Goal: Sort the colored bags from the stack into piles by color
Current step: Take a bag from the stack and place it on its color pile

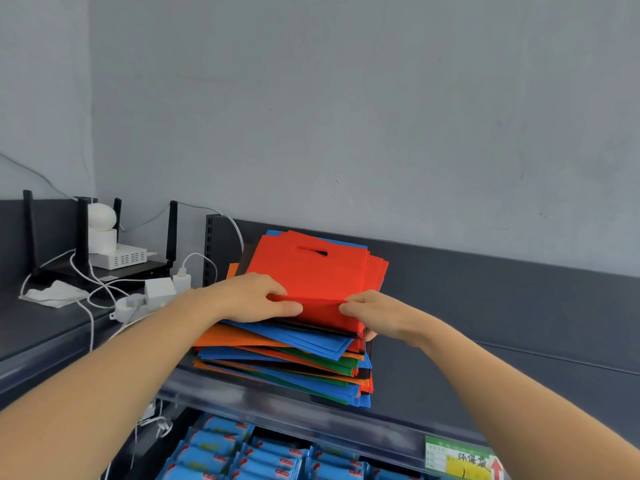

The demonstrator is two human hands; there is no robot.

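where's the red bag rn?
Head view, centre: red bag tops the mixed stack on the shelf, near edge pinched by left hand and right hand.

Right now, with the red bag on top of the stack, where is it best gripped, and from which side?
Likely by its near edge, from the person's side. The red bag lies flat on the stack, so only an edge can be pinched; the near one is raised between the left hand and right hand.

A person's left forearm (104,368) and right forearm (519,393) were bare along all their visible length, each ending in a bare hand: the left hand (256,299) and the right hand (374,315).
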